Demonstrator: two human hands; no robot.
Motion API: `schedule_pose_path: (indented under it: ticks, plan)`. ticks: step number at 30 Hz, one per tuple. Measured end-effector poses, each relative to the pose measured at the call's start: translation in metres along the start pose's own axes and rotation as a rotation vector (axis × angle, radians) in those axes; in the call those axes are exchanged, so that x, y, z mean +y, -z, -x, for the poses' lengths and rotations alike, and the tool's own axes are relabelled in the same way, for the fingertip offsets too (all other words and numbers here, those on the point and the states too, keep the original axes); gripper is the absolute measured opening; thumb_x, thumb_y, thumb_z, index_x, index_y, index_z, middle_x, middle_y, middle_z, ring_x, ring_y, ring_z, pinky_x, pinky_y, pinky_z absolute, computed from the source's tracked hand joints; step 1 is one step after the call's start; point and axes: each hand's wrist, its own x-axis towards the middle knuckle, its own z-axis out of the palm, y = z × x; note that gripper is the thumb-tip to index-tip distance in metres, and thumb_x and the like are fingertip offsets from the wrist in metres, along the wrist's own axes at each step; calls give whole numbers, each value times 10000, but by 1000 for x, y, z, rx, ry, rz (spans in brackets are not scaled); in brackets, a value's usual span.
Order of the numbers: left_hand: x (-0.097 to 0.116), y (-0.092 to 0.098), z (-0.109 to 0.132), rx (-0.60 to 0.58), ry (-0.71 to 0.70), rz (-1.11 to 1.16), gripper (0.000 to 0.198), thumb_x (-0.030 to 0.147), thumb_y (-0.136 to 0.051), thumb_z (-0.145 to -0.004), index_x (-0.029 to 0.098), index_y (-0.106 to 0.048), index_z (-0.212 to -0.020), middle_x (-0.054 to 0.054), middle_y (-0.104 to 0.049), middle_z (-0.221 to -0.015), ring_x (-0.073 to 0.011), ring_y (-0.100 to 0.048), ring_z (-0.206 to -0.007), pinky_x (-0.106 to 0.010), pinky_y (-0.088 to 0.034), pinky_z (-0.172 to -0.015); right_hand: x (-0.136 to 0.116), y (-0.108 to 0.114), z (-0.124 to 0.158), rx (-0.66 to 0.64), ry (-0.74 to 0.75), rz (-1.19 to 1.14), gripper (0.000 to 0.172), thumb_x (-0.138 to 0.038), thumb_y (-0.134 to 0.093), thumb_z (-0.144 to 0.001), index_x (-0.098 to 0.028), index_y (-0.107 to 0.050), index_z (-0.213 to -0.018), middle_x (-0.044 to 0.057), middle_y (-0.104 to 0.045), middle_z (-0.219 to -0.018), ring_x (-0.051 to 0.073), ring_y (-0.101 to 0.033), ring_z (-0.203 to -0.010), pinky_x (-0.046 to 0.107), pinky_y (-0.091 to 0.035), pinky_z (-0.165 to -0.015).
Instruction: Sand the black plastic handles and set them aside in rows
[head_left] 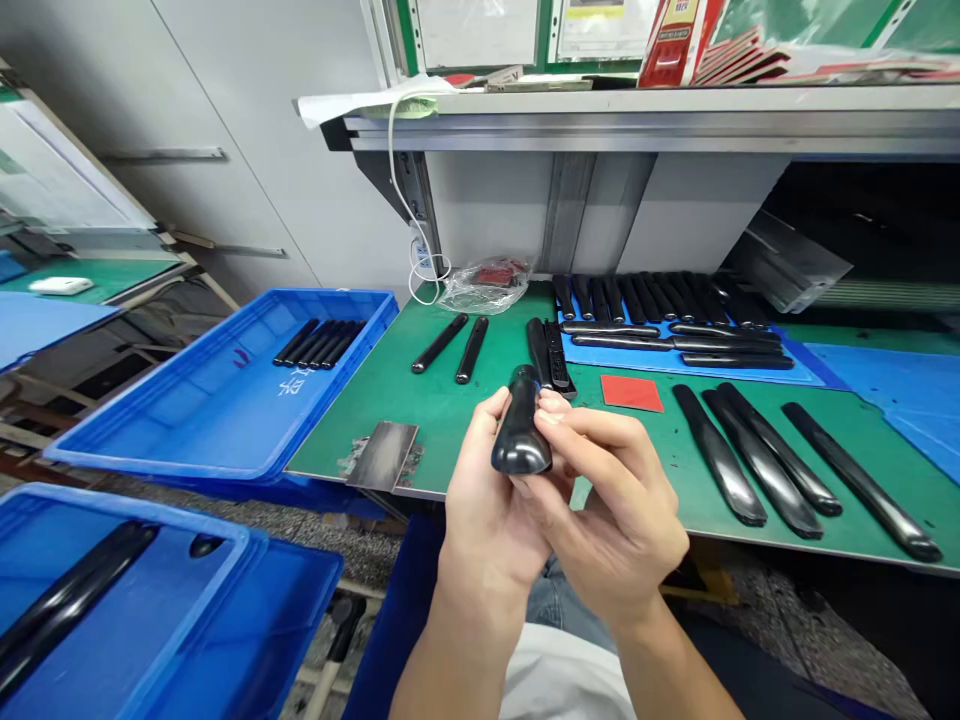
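Observation:
Both my hands hold a glossy black long plastic part (pixel 523 432) above the front edge of the green bench mat, its broad rounded end pointing toward me. My left hand (pixel 484 500) is closed around its left side and underside. The fingers of my right hand (pixel 611 500) are bent, with thumb and fingertips pressed against its right side. Whether anything small lies under those fingertips cannot be made out. Just beyond the part, an upright black piece and an opened black shell (pixel 556 360) lie on the mat. A red square sheet (pixel 631 393) is to their right.
Several black parts (pixel 757 460) lie at the right, more on a blue sheet (pixel 806 373) behind. Two slim black pieces (pixel 471 350) and a worn grey plate (pixel 384 455) lie left. Blue trays (pixel 187 400) stand beside the bench. A metal shelf (pixel 637 130) overhangs the back.

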Motion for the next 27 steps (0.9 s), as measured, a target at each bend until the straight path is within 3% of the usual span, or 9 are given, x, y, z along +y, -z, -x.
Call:
schedule_pose_path:
  ticks: [5, 7, 10, 13, 16, 19, 22, 25, 27]
  plan:
    - [8, 9, -1, -52, 108, 274, 251, 339, -420, -1074, 121, -545, -1084, -20, -554, -783, -100, -626, -624, -176, -562, -607, 17, 18, 4, -195, 55, -40, 311, -329, -758, -977, -269, -706, -1277, 48, -737, -1107, 236, -711, -1038, 414, -625, -893]
    - [15, 16, -3, -87, -11, 310, 205, 272, -387, -1070, 111, -496, -1136, -35, -548, -841, -89, -587, -619, -180, -543, -579, 55, 37, 3, -353, -10, 117, 303, -487, -632, -1033, -309, -671, -1275, 17, -763, -1098, 219, -715, -1008, 397, -624, -883]
    - [23, 26, -8, -110, -163, 321, 188, 194, -321, -1060, 107, -454, -1161, -63, -545, -921, -84, -554, -631, -200, -534, -572, 140, 77, -1, -427, -238, 423, 346, -295, -593, -1026, -207, -652, -1356, 139, -704, -1311, 317, -653, -1197, 555, -533, -1050]
    - [23, 28, -9, -120, -148, 373, 156, 218, -306, -1075, 128, -432, -1091, -37, -513, -884, -71, -527, -602, -187, -513, -538, 217, 108, -4, -602, -400, 560, 421, -298, -749, -929, -178, -674, -1326, 168, -581, -1481, 398, -532, -1365, 680, -415, -1134]
    - [18, 25, -11, -122, -89, 454, 153, 278, -359, -1104, 157, -408, -1024, -1, -478, -831, -56, -512, -572, -160, -497, -505, 256, 116, -1, -721, -490, 564, 398, -379, -764, -944, -189, -679, -1284, 115, -632, -1389, 345, -550, -1348, 648, -389, -1168]
    - [16, 23, -16, -111, -69, 525, 166, 287, -381, -1115, 164, -403, -1005, 11, -469, -800, -49, -504, -557, -137, -500, -493, 258, 114, 4, -675, -514, 475, 468, -426, -768, -911, -186, -672, -1301, 127, -639, -1349, 369, -535, -1351, 676, -330, -1191]
    - [17, 25, -23, -107, -87, 570, 175, 279, -382, -1116, 164, -407, -986, 14, -465, -785, -45, -500, -552, -120, -501, -485, 234, 109, 8, -471, -546, 298, 605, -506, -566, -945, -226, -547, -1481, 165, -590, -1398, 416, -558, -1324, 694, -408, -1125]
    - [17, 25, -29, -87, -94, 559, 196, 269, -378, -1118, 174, -403, -949, 23, -448, -770, -39, -501, -543, -115, -510, -486, 180, 93, 13, -279, -610, 33, 675, -523, -113, -1006, -323, -326, -1614, 147, -585, -1432, 375, -673, -1188, 619, -586, -906]
    - [15, 23, -32, -64, -99, 537, 208, 273, -366, -1124, 176, -402, -943, 32, -438, -762, -33, -501, -533, -111, -511, -482, 132, 74, 18, -125, -747, -347, 659, -515, -132, -1005, -325, -479, -1532, 121, -600, -1446, 340, -697, -1123, 546, -612, -842]
